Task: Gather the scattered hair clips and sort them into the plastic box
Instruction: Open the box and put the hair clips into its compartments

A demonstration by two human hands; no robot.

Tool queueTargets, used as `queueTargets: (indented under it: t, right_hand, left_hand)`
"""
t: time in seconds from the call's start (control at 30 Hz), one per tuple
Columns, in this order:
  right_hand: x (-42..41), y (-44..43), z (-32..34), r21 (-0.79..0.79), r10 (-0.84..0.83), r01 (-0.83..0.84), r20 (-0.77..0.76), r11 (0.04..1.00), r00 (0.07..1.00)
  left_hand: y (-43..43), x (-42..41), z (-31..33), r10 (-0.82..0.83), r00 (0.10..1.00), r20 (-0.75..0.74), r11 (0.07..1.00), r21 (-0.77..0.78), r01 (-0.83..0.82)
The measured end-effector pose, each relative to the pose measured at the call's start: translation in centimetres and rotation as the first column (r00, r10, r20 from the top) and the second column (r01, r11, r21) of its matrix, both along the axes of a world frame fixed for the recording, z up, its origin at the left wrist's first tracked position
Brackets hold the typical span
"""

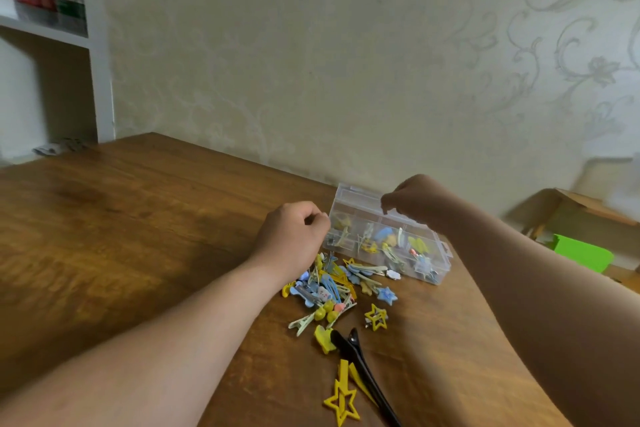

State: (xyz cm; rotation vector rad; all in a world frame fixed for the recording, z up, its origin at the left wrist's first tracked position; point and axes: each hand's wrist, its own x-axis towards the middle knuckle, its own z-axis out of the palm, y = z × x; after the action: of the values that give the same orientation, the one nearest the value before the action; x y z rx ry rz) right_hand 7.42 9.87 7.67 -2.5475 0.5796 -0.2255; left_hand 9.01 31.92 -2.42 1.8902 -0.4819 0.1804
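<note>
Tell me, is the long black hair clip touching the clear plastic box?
Apart. The head view shows the long black hair clip lying nearer the camera, with bare brown wooden table between it and the clear plastic box.

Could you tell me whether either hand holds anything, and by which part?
Cannot be told: the left hand and right hand curl at the clear plastic box; their contents are hidden.
</note>
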Motion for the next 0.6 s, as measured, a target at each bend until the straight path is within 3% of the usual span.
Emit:
queueTargets:
  t: [0.3, 0.47, 0.6]
  right_hand:
    - [2.2, 0.4, -1.9, -0.187, -0.086, 0.04, -0.25, 0.982, 0.964]
    - [2.3, 0.5, -2.4, -0.192, -0.073, 0.026, -0.241, 0.981, 0.968]
    - [2.0, 0.1, -2.4, -0.086, -0.098, 0.089, -0.104, 0.992, 0.99]
  left_hand:
    - [0.0, 0.0, 0.0, 0.001, 1.0, -0.012, 1.0, 0.0, -0.001]
    - [0.1, -0.2, 0.2, -0.006, 1.0, -0.012, 1.0, 0.011, 0.007]
    - [0.2, -0.3, 0.3, -0.001, 1.0, -0.004, 1.0, 0.018, 0.001]
